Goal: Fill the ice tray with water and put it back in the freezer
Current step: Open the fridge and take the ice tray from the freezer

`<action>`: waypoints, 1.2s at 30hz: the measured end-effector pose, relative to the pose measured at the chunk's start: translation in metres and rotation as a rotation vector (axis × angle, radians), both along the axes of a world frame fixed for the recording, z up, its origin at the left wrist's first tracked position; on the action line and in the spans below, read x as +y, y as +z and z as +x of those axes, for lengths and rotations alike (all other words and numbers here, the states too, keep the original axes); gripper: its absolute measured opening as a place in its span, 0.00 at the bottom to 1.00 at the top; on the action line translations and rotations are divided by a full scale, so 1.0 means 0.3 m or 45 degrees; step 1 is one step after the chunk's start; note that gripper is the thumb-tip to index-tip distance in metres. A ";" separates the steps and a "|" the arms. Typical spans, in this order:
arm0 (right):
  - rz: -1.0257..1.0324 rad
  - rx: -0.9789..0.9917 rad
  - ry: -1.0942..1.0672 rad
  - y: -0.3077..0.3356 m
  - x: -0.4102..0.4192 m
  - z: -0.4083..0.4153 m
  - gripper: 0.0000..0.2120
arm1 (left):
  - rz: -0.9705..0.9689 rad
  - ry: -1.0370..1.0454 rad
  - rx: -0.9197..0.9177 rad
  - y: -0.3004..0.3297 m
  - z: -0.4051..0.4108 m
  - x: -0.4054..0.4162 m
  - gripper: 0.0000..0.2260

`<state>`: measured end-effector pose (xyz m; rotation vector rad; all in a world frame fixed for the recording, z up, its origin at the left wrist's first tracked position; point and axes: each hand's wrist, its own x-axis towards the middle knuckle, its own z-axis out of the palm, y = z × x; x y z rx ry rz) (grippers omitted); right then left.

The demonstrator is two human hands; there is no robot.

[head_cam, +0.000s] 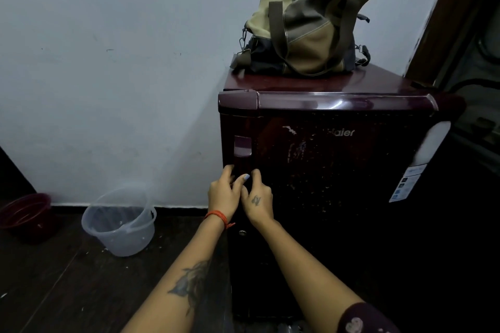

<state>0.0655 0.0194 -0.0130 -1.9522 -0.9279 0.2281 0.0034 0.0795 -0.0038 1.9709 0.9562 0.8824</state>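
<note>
A small dark maroon fridge [338,170] stands against the pale wall with its door closed. A vertical handle [242,151] runs down the door's left edge. My left hand [223,194] grips the lower part of that handle from the left, fingers curled round it. My right hand [257,200] grips the same handle from the right, thumb up beside the left thumb. No ice tray is in view.
An olive and brown cloth bag [303,32] sits on the fridge top. A clear plastic bucket [120,222] stands on the dark floor at the left, a dark red tub [25,213] farther left. A dark doorway [470,62] lies to the right.
</note>
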 end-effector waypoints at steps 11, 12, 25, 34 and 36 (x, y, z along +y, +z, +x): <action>0.088 -0.073 -0.048 -0.047 -0.209 -0.119 0.13 | 0.121 -0.061 -0.128 -0.033 -0.122 -0.191 0.18; 0.099 -0.075 -0.055 -0.051 -0.230 -0.129 0.14 | 0.127 -0.073 -0.139 -0.032 -0.133 -0.211 0.18; 0.297 -0.021 -0.115 -0.095 -0.545 -0.230 0.20 | 0.114 0.175 -0.355 -0.030 -0.278 -0.459 0.18; 0.339 -0.051 -0.144 -0.116 -0.841 -0.250 0.19 | -0.120 -0.012 -0.339 0.013 -0.274 -0.744 0.31; 0.338 -0.030 -0.163 -0.124 -0.913 -0.248 0.20 | -0.117 -0.009 -0.329 0.010 -0.282 -0.811 0.30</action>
